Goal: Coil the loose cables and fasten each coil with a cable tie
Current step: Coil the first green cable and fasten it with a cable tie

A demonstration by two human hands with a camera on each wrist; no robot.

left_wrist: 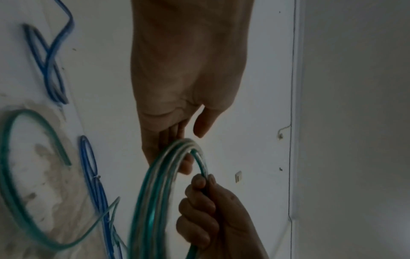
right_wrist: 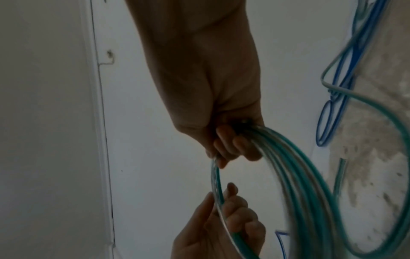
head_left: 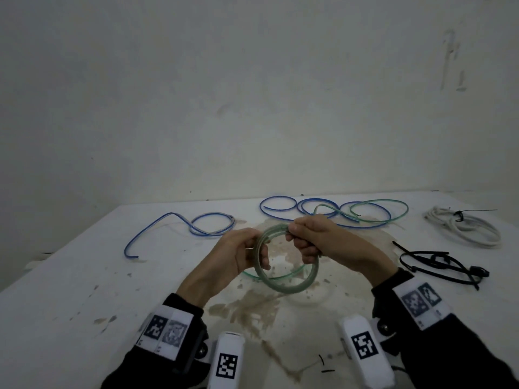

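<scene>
Green coil (head_left: 286, 265) up off the table (head_left: 70, 290), held between both hands out front. Left hand (head_left: 241, 254) wrapped round the coil's left side, fingers curled over the strands with the thumb on the near side. Right hand (head_left: 311, 237) fisted on the top right of the loop, all fingers clamped tight round the bundle. Several turns stacked in the ring, with one loose green strand trailing under it onto the stained patch of table.

Further back: blue cable (head_left: 179, 226) sprawled to the left, uncoiled. More blue and green loops (head_left: 334, 211) tangled along the far edge. White coil (head_left: 466, 226) at far right, already cinched with a black tie. Bunch of black ties (head_left: 441, 262) lying just right of the right wrist.
</scene>
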